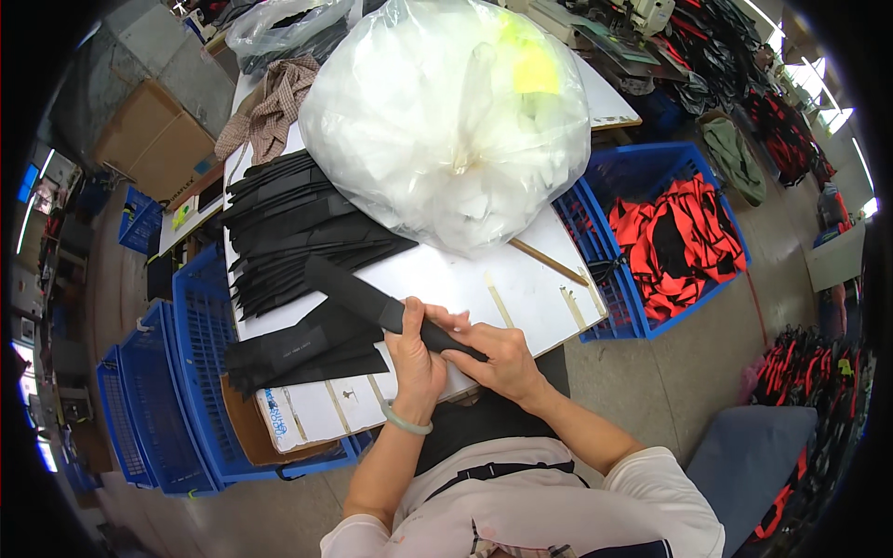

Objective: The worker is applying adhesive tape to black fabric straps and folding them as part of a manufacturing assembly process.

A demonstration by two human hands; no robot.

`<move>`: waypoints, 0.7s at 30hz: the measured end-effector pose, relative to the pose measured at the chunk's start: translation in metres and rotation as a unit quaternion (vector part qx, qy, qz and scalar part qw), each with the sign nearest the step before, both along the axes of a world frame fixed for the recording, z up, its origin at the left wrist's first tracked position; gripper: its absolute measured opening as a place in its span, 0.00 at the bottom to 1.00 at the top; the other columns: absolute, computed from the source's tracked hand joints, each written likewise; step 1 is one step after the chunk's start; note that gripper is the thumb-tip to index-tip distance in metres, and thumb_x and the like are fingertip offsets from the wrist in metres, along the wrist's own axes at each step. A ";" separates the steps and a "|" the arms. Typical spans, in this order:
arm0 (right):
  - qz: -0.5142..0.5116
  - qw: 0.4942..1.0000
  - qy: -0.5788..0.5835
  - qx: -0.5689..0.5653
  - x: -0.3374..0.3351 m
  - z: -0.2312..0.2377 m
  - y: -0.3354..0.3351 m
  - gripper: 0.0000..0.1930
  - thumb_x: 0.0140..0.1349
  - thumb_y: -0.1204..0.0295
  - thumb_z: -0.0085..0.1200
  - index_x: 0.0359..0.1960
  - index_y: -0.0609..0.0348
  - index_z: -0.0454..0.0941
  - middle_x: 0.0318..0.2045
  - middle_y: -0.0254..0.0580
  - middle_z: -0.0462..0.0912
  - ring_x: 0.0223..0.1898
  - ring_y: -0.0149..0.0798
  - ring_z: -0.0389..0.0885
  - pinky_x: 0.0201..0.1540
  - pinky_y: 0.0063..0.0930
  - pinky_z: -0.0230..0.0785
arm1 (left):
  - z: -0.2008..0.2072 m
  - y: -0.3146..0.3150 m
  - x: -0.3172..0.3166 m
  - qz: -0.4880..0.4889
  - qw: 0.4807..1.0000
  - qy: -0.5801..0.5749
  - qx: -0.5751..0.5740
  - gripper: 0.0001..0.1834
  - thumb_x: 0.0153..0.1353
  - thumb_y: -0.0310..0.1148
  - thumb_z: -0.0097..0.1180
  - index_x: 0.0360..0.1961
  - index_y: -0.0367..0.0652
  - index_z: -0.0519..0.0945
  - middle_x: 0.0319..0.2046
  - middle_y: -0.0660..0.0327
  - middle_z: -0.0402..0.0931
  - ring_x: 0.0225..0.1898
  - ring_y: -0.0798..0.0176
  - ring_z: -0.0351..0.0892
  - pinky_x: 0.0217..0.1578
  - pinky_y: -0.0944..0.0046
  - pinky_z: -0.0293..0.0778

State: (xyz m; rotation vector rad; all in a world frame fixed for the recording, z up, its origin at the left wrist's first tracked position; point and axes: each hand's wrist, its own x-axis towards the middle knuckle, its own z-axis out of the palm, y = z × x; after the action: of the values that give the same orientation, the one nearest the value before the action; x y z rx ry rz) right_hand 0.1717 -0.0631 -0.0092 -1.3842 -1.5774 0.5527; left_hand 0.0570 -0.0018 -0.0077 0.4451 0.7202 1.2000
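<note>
A long black fabric strip is held slantwise over the near edge of the white table. My left hand grips it near its middle, thumb on top. My right hand closes on the strip's near right end, its fingers close to those of the left. To the left of my hands lies a small pile of black strips, partly under the held one. Behind that is a larger stack of folded black strips.
A big clear plastic bag of white material covers the table's far part, beside a wooden stick. A blue crate with red-and-black pieces stands right. More blue crates stand left, a checked cloth far left.
</note>
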 end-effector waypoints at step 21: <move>-0.317 0.944 -0.089 0.012 0.053 0.009 0.130 0.10 0.49 0.72 0.66 0.31 0.61 0.78 0.32 0.42 0.80 0.30 0.42 0.81 0.33 0.32 0.72 | 0.017 -0.004 -0.025 0.039 0.996 0.072 -0.041 0.20 0.66 0.47 0.57 0.22 0.50 0.67 0.08 0.66 0.62 0.09 0.65 0.67 0.27 0.56 0.80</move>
State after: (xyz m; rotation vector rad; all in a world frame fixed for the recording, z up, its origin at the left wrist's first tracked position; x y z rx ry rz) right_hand 0.2248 0.0667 -0.0002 -1.8469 -1.1605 0.0165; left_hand 0.0322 -0.0061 0.0089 0.4410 0.9156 1.2156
